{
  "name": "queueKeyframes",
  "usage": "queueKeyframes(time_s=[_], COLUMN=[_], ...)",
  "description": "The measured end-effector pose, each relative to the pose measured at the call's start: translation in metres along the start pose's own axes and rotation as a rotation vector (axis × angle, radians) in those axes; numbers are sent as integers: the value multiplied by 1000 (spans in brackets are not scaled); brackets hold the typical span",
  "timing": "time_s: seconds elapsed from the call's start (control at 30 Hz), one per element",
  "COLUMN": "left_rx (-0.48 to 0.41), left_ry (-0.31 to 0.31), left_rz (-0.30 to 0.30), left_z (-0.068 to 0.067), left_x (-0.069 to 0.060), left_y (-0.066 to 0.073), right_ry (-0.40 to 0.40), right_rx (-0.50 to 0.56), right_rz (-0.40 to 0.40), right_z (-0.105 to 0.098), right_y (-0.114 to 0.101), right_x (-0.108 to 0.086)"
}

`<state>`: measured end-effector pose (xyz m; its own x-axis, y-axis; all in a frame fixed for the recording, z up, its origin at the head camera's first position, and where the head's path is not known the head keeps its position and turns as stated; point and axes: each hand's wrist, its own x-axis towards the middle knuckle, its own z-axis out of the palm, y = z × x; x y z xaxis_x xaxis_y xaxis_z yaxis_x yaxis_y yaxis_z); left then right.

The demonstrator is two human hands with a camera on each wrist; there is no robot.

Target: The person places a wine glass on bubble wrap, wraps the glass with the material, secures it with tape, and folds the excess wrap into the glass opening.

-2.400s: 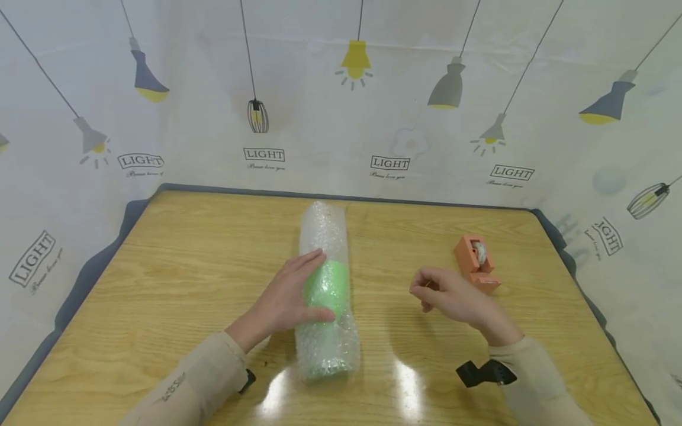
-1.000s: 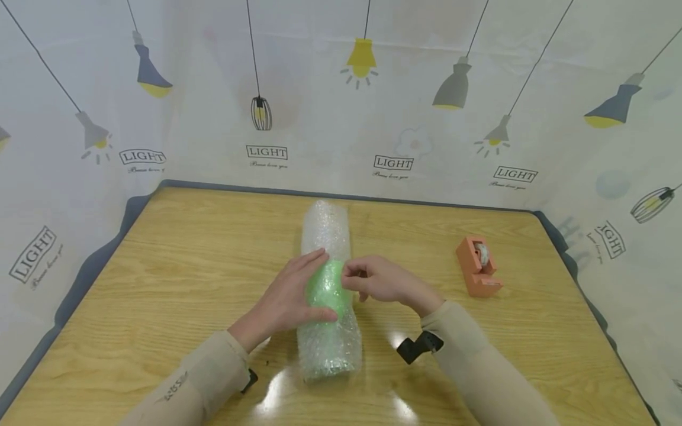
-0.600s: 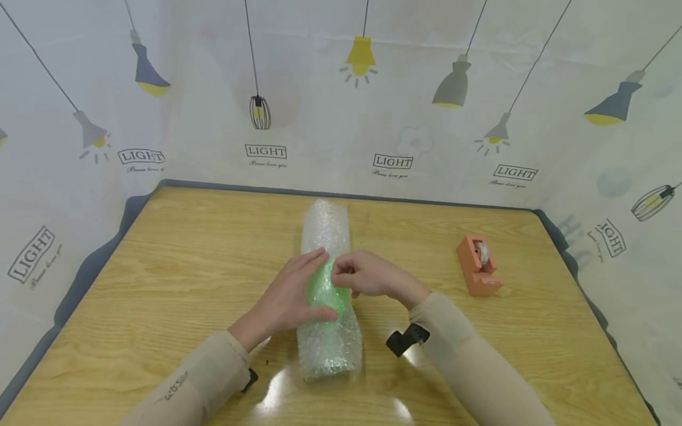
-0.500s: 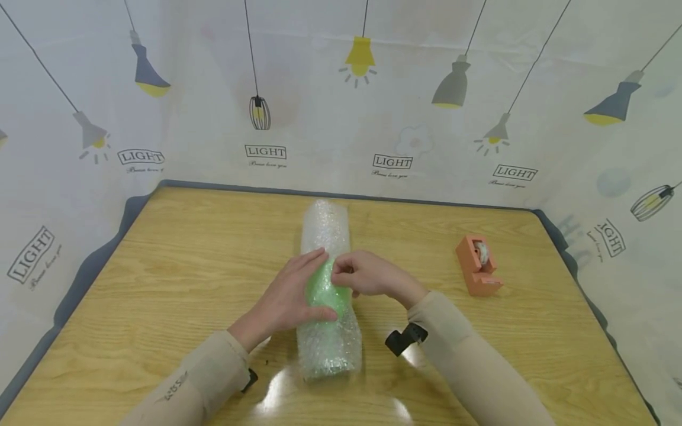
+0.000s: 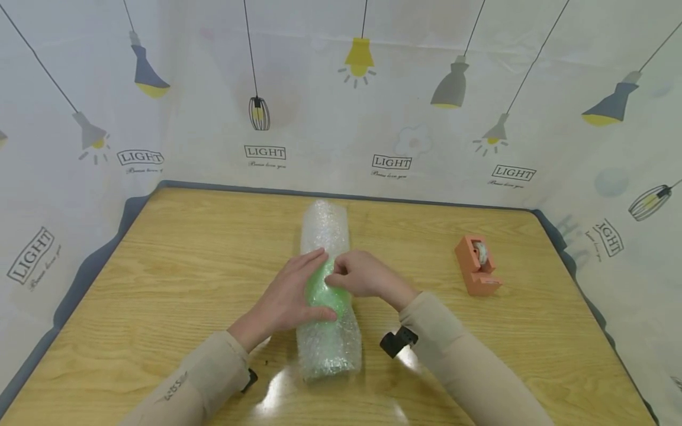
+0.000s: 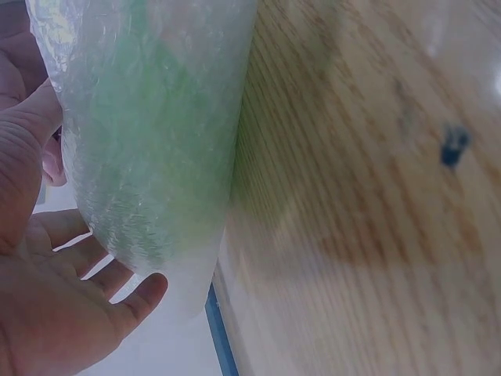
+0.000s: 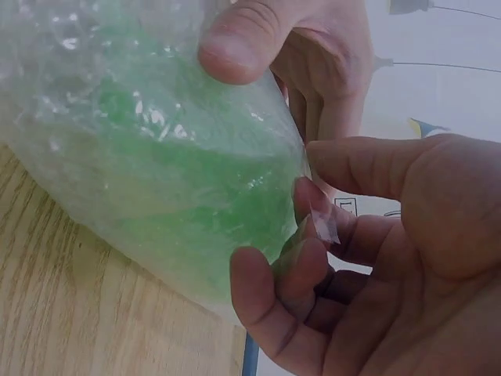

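A long package in bubble wrap, green showing in its middle, lies lengthwise on the wooden table. My left hand holds it from the left, thumb and fingers bent over its rounded side. My right hand is at its right upper side, thumb and forefinger close together against the wrap. In the right wrist view, a short piece of clear tape sticks out by those fingertips, at the green part. The left wrist view shows the left fingers along the wrap.
An orange tape dispenser with a roll stands to the right of the package on the wooden table. A cloth backdrop printed with lamps closes off the far side and both ends.
My right hand has come left from beside the tape dispenser to the package, then shifted slightly further left over the green part. The left hand and package stay where they were.
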<state>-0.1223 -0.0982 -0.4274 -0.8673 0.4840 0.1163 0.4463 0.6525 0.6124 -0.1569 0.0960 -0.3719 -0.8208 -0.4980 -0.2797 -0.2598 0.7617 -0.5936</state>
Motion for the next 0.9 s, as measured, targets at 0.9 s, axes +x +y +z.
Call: queueKeyframes(time_s=[0.9], left_rx=[11], left_ry=[-13], left_rz=[-9], left_z=[-1], left_x=[0], left_y=[0], right_ry=[55], right_rx=[139], right_rz=[173], right_z=[7], right_y=[15], right_x=[1])
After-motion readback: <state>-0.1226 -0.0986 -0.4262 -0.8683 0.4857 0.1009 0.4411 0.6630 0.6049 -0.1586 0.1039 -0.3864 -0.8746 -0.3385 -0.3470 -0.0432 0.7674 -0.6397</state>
